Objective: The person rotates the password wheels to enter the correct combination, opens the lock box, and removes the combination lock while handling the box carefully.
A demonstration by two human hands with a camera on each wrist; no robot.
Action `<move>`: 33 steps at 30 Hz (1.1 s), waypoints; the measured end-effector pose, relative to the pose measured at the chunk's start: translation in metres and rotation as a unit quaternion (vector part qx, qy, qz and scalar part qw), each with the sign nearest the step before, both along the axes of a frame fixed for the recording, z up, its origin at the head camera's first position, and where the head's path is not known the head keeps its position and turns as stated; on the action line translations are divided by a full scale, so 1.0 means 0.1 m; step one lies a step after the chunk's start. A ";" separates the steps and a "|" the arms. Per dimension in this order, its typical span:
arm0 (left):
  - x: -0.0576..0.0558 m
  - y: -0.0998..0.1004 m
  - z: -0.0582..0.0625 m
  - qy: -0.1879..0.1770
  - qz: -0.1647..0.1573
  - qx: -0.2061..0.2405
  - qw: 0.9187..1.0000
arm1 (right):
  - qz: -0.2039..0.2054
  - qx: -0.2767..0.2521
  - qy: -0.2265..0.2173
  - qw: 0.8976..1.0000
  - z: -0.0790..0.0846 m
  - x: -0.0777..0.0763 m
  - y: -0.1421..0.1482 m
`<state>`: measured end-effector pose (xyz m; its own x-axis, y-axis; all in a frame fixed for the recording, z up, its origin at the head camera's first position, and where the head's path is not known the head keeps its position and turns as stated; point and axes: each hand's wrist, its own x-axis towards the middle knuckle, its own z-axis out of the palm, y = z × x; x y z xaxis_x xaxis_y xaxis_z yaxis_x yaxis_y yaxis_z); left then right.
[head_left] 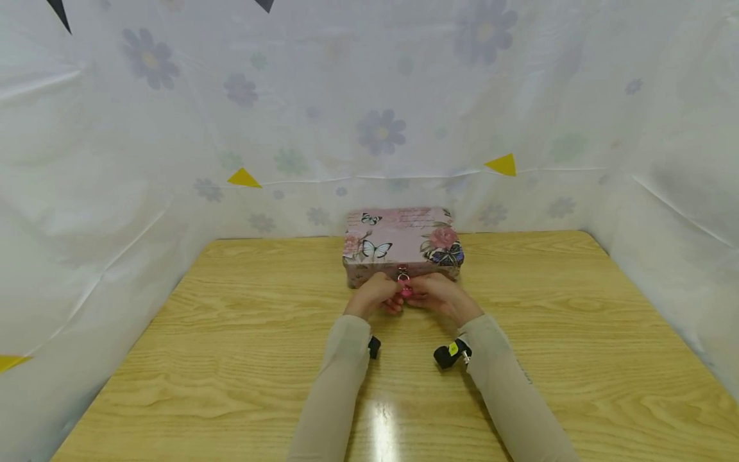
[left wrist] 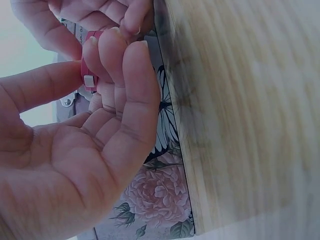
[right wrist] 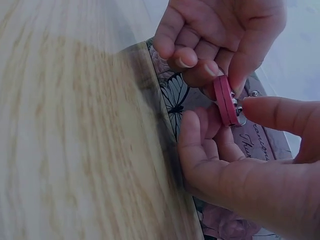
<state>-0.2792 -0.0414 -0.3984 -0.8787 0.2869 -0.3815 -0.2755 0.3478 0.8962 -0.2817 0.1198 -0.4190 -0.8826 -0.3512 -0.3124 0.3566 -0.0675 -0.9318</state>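
A pink combination padlock hangs by its shackle from the metal clasp on the front of a pink box printed with butterflies and roses. My left hand pinches the padlock from the left between thumb and curled fingers. From the other side my right hand holds it too, its thumb at the small silver dials in the right wrist view, with fingers curled behind the red padlock body. In the left wrist view, the fingers partly cover the padlock. The box lid is down.
The box stands at the back of a wood-grain table, close to a white flowered curtain. Curtain sheets also rise at both sides. Black camera straps sit at the wrists.
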 end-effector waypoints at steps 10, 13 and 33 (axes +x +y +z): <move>0.01 0.00 0.02 -0.007 0.003 -0.006 1.000 | 0.015 -0.002 0.014 1.000 -0.02 -0.01 0.00; 0.01 0.00 0.02 -0.008 0.004 -0.005 1.000 | 0.014 -0.008 0.017 1.000 -0.01 0.00 0.00; 0.02 0.01 0.05 -0.011 0.002 -0.006 1.000 | -0.007 -0.016 -0.020 1.000 0.00 -0.01 0.02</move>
